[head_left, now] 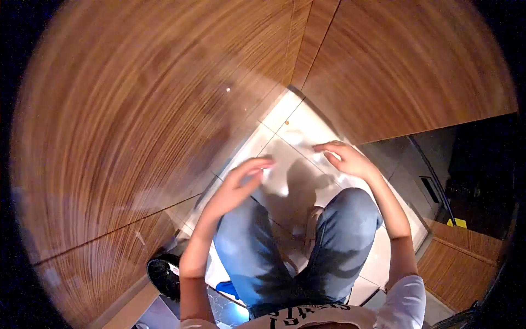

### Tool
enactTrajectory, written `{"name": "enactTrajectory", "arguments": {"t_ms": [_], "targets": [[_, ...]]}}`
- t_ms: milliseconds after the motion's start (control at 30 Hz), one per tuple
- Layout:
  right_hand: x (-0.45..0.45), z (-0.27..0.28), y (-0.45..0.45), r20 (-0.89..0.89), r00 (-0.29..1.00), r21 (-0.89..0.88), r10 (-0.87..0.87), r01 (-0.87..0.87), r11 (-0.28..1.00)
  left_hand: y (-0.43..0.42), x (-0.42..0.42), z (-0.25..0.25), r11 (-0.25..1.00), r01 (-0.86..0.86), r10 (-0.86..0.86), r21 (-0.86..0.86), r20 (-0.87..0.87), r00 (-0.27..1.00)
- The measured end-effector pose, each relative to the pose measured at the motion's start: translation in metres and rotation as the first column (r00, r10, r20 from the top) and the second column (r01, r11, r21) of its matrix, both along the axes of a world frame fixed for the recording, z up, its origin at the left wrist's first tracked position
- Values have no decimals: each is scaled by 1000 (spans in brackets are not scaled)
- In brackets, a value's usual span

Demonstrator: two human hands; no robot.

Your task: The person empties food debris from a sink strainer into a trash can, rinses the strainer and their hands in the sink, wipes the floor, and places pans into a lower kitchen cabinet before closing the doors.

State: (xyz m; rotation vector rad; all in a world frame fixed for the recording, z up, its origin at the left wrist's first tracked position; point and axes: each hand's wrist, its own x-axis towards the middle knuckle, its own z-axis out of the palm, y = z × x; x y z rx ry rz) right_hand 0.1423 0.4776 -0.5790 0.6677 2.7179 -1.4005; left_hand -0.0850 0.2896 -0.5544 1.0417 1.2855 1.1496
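Note:
Above the pale tiled floor [300, 131], my left hand [244, 180] hangs in the air over my left knee, its fingers stretched forward and slightly bent. Its fingertips look a little blurred, and I make out nothing held. Across from it, my right hand [348, 160] is raised beyond my right knee, thumb and fingers apart with nothing between them. The two hands are separate and neither touches the floor or a wall. Both legs, in blue jeans [344, 238], are bent below them. A dark shadow falls on the tiles between the hands.
Wood-grain panels rise at left [148, 120] and right [394, 66], meeting in a corner ahead. A small orange-brown spot [286, 123] marks the floor. A black round object [163, 276] stands at lower left. A dark opening with a yellow item [457, 223] lies right.

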Motion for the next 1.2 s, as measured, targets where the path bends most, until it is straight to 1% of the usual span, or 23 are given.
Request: {"name": "enactTrajectory", "arguments": {"t_ms": [67,133,167,200,233,267,300,333,400,433,467,533,567,700,767,800,933,1000,1033,1100,1133,1167,1200], "targets": [[-11,-97,22,-25,999,-67,-33,31,997,-43,-17,-31,960,-227,225,-162,-32,974],[-22,-183,34,-57,997,237,-60,72,969,-89,-27,-77,847,-364,444,-387,139,885],[-30,-226,37,-3,990,364,-138,130,922,-108,-28,-94,840,-365,452,-401,146,880],[-39,-258,39,39,975,487,-218,171,857,-128,-26,-106,784,-404,530,-471,168,831],[-47,-274,41,55,976,479,-211,159,863,-147,-22,-119,721,-432,603,-541,183,777],[-58,-286,46,69,962,492,-263,196,848,-168,-17,-133,713,-433,611,-552,186,769],[-66,-296,48,80,945,505,-318,237,830,-189,-12,-148,693,-428,625,-581,187,758],[-73,-301,48,88,945,500,-315,232,835,-208,-6,-162,674,-421,636,-607,186,749],[-85,-306,49,88,930,628,-358,227,744,-242,5,-190,670,-385,665,-635,283,691],[-88,-312,48,34,936,636,-352,251,730,-245,13,-191,575,-391,727,-719,228,648],[-87,-316,47,43,937,629,-348,245,738,-251,21,-195,565,-390,732,-727,223,644],[-86,-318,47,31,936,680,-350,237,693,-257,35,-204,404,-396,852,-825,181,492],[-85,-319,47,29,937,684,-348,236,691,-260,41,-206,459,-371,843,-807,263,470],[-85,-309,49,56,943,669,-327,208,713,-246,62,-214,438,-341,859,-832,275,432],[-85,-304,47,83,962,697,-259,129,705,-238,63,-216,484,-318,814,-815,287,505],[-85,-306,48,88,961,695,-262,129,708,-232,63,-218,508,-306,789,-805,292,541],[-84,-308,50,30,969,668,-245,163,726,-211,63,-220,514,-286,783,-808,307,540],[-80,-308,53,30,979,585,-204,148,797,-208,64,-225,516,-253,770,-818,314,555],[-79,-310,58,30,979,585,-203,148,798,-207,63,-228,516,-254,771,-818,314,554],[-76,-313,73,136,984,362,-119,62,930,-206,62,-232,495,-221,771,-840,307,558],[-70,-321,85,137,984,360,-115,59,931,-207,62,-231,492,-223,773,-841,306,555],[-65,-328,100,-32,988,-126,-149,143,982,-207,62,-230,495,-242,779,-835,302,550],[-71,-321,105,-164,955,-588,-249,108,801,-208,62,-230,496,-266,786,-826,298,542]]}}
